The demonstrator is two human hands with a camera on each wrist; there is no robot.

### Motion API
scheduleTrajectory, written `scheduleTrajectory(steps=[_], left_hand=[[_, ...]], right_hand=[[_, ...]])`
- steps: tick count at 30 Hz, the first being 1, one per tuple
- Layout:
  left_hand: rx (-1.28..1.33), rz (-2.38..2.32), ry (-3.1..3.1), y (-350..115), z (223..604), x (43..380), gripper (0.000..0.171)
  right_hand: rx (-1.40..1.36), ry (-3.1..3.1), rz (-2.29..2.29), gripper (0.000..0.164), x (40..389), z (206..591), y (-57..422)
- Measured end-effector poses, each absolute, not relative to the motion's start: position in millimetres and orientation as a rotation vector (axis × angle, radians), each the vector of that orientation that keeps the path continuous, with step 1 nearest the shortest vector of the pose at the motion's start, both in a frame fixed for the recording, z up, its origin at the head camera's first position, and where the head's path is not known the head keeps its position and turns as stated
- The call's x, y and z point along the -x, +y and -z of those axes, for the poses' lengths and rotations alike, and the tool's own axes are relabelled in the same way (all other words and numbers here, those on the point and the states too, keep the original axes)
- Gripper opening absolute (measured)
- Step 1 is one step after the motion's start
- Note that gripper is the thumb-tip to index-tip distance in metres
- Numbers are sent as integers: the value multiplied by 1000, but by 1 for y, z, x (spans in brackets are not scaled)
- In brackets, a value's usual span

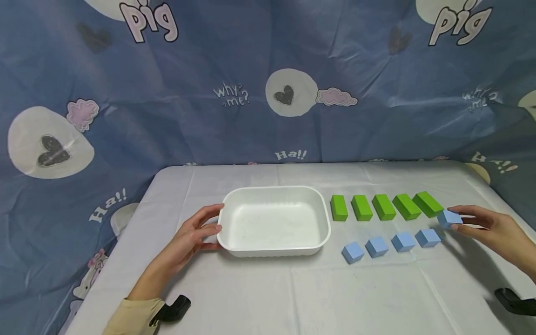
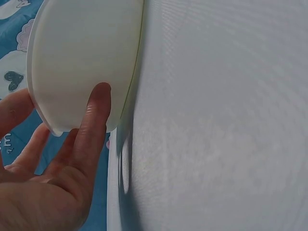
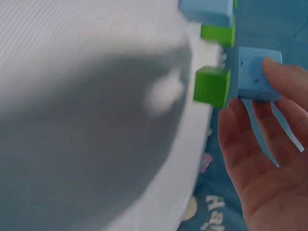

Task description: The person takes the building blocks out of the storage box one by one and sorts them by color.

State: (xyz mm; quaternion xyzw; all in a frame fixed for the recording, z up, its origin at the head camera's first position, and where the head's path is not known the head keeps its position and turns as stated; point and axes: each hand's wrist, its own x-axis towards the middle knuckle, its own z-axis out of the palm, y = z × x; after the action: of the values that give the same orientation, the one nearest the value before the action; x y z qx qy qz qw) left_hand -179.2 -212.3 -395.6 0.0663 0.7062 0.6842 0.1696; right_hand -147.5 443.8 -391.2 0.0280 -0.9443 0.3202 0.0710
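A white rectangular tray [image 1: 274, 251] stands on the table left of the blocks. My left hand [image 1: 190, 239] rests its fingertips against the tray's left end, fingers fairly straight; the left wrist view shows one finger [image 2: 94, 120] lying along the tray's outer wall [image 2: 82, 53]. At the far right, my right hand [image 1: 494, 228] pinches a blue block [image 1: 449, 218] between thumb and fingers. The right wrist view shows this blue block [image 3: 255, 72] raised off the table, beside the nearest green block [image 3: 211, 86]. The tray's inside shows only its white floor.
Several green rectangular blocks [image 1: 383, 207] form a row right of the tray. In front of them, several blue blocks [image 1: 403, 242] make a second row. A white cloth covers the table [image 1: 335, 298]; a blue printed curtain [image 1: 234, 125] hangs behind it.
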Motion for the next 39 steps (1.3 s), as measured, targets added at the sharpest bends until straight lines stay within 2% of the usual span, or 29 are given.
scheduleTrajectory(steps=[8,15,31,39], left_hand=[[-187,-1944,2022,-214,395,179,58],[-187,-1940,2035,-215,395,180,58],[-205,-1933,2051,-215,396,181,56],[-224,-1917,2078,-212,393,181,55]], right_hand=[[26,-2906,-1065,50,149,411,457],[-18,-2924,-957,53,155,429,468],[-109,-2916,-995,60,152,435,474],[-94,-2844,-1036,49,142,421,468]])
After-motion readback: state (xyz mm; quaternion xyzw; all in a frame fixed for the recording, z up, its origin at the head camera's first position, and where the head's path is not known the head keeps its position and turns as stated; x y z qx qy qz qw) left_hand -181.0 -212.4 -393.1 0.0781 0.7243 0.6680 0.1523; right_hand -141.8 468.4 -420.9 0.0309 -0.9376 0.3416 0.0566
